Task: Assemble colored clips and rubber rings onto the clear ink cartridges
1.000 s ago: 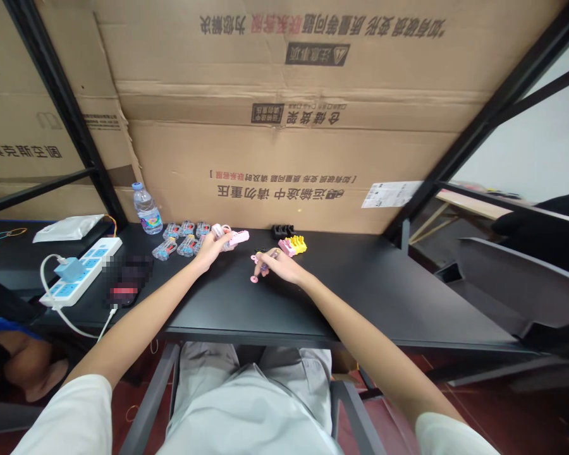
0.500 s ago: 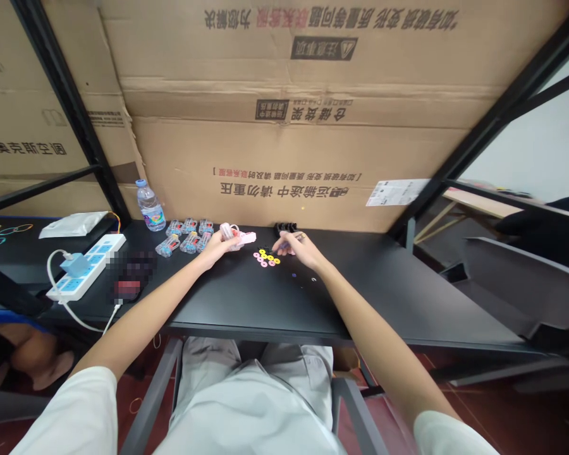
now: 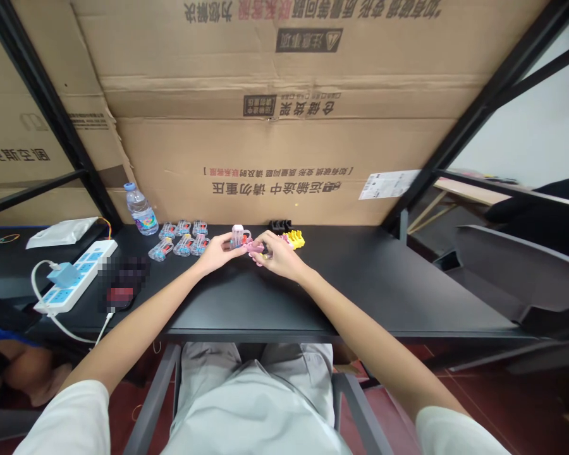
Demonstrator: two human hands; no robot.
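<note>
My left hand (image 3: 217, 254) is closed around a small pink and clear plastic toy piece (image 3: 238, 236), held just above the black table. My right hand (image 3: 281, 258) has come up against the toy's pink part, its fingers pinched together there. Whatever lies between those fingertips is too small and covered to make out. Small pink and yellow rings lie by the right fingertips, mostly hidden by that hand. Beyond the right hand sits a yellow toothed plastic part (image 3: 296, 239), and a similar black part (image 3: 281, 225) stands behind it.
Several clear plastic toy pieces (image 3: 184, 245) lie in two rows left of my left hand. Further left are a water bottle (image 3: 141, 210), a white power strip (image 3: 78, 278) and a blurred phone-like item (image 3: 123, 284) on a cable. Cardboard (image 3: 246, 145) walls the table's back.
My right hand has moved left from beside the loose rings to the toy in my left hand. The yellow toothed part now shows past it. The view has shifted slightly.
</note>
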